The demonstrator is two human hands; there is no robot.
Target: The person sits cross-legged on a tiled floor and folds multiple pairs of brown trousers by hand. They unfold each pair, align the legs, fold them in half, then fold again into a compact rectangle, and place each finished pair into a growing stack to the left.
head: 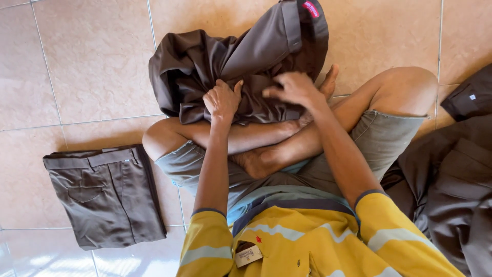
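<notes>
**Bright daylight, sharp centre, glare bottom-left**

Scene was brightly and evenly lit, warm tone. White glare washed out the glossy floor tiles (pixel 46 256) at bottom-left, so light came from approx. that side. Shadows were soft and short, w/ dark folds in the brown garment (pixel 215 61). Centre was sharp; the right hand (pixel 294 90) showed slight motion blur. Wide-angle lens bent tile lines near the edges.
</notes>
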